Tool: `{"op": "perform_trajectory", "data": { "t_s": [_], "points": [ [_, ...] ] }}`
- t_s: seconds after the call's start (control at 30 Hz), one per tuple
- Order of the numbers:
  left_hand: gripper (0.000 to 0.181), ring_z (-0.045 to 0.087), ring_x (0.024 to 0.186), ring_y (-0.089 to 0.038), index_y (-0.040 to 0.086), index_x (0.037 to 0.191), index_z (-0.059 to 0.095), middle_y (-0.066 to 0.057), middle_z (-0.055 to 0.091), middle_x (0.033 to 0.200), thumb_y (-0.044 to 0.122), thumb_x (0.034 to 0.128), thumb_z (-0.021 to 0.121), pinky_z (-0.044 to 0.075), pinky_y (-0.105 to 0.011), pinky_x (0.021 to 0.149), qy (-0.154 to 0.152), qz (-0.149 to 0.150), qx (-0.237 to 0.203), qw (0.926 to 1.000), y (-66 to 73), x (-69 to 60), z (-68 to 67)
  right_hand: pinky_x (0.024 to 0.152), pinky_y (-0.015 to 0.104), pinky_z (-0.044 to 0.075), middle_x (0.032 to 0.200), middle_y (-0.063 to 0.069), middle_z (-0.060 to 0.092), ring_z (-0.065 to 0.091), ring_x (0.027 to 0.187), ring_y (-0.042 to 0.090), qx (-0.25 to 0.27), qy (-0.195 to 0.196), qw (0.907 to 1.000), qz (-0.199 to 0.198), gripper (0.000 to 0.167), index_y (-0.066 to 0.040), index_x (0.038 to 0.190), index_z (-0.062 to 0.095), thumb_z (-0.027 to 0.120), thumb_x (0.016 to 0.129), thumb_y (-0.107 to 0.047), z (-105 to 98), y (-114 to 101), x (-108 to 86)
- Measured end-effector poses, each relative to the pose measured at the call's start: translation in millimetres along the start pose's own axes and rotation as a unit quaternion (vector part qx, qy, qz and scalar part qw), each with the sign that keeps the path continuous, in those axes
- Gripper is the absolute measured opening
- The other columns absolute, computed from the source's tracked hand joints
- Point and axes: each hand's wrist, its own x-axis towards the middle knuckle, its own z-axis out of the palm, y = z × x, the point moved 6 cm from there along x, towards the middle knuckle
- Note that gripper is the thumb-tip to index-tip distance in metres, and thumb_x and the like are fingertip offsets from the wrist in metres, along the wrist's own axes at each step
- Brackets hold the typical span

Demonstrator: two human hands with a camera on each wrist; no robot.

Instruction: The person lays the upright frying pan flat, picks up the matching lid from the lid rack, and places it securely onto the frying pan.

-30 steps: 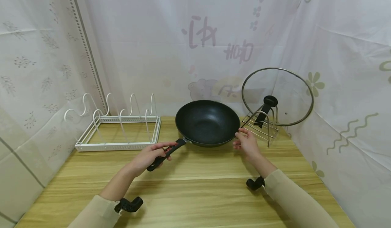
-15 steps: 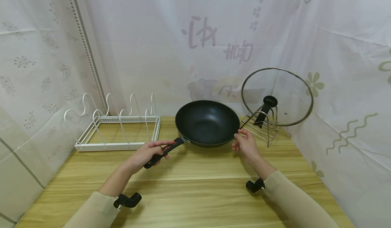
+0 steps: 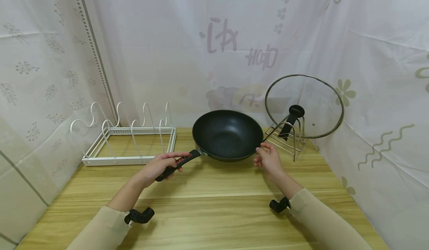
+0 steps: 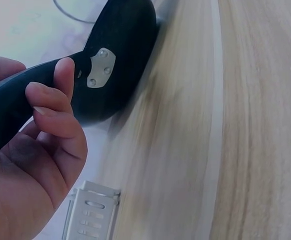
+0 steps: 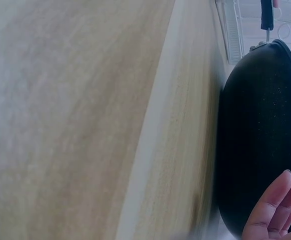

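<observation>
A yellow-brown wood-grain counter carries a white metal rack and a silver wire stand. A round black wok rests there (between them).

Rack left, pan at centre, lid in holder right

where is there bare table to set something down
Bare: table between left hand and right hand, in front of the wok; also before the white rack. Crowded: back right, around wok, wire stand and glass lid.
</observation>
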Motion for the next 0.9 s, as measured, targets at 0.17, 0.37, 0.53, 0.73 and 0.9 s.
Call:
{"op": "perform_trajectory", "data": {
  "t_s": [0.17, 0.37, 0.53, 0.73, 0.9],
  "points": [
    [0.057, 0.049, 0.064, -0.013, 0.011, 0.158, 0.060, -0.014, 0.076, 0.102, 0.009, 0.1016, 0.051, 0.045, -0.027, 0.060, -0.003, 0.001, -0.003, 1.0000, -0.8, 2.5, -3.6, 0.060, 0.023, 0.059, 0.099, 0.001, 0.057, 0.065, 0.061, 0.007, 0.004, 0.000, 1.0000, -0.003, 0.041, -0.004, 0.148, 0.039, 0.058, 0.111, -0.011, 2, 0, -2.1],
    [0.058, 0.049, 0.063, -0.012, 0.008, 0.159, 0.059, -0.011, 0.075, 0.101, 0.008, 0.1012, 0.050, 0.045, -0.025, 0.060, -0.018, 0.006, -0.015, 0.9997, -1.7, 6.0, -6.0, 0.059, 0.023, 0.058, 0.099, 0.003, 0.058, 0.065, 0.060, 0.007, 0.007, 0.001, 0.9999, -0.007, 0.040, -0.005, 0.145, 0.039, 0.058, 0.111, -0.010, 3, 1, -3.8],
    [0.058, 0.050, 0.064, -0.013, 0.007, 0.158, 0.058, -0.012, 0.076, 0.101, 0.008, 0.1012, 0.049, 0.045, -0.025, 0.060, -0.022, 0.006, -0.020, 0.9995, -3.9, 8.9, -8.9, 0.059, 0.024, 0.059, 0.097, 0.003, 0.059, 0.065, 0.060, 0.008, 0.006, 0.002, 1.0000, -0.005, 0.038, -0.006, 0.143, 0.040, 0.058, 0.111, -0.009, 4, 2, -4.5],
    [0.059, 0.050, 0.064, -0.012, 0.006, 0.158, 0.058, -0.014, 0.076, 0.103, 0.007, 0.1002, 0.050, 0.045, -0.025, 0.061, -0.025, 0.005, -0.029, 0.9993, -4.5, 10.0, -12.7, 0.060, 0.023, 0.059, 0.099, 0.003, 0.059, 0.064, 0.060, 0.007, 0.002, 0.005, 1.0000, -0.003, 0.038, -0.007, 0.144, 0.039, 0.058, 0.111, -0.011, 4, 1, -6.8],
    [0.059, 0.050, 0.065, -0.013, 0.008, 0.158, 0.059, -0.010, 0.075, 0.100, 0.006, 0.0993, 0.050, 0.045, -0.026, 0.061, -0.026, 0.002, -0.031, 0.9992, -4.4, 10.5, -15.3, 0.060, 0.023, 0.058, 0.099, 0.004, 0.059, 0.064, 0.060, 0.007, 0.003, 0.004, 1.0000, -0.003, 0.040, -0.005, 0.146, 0.037, 0.058, 0.112, -0.012, 5, 0, -9.9]
  ]
}}
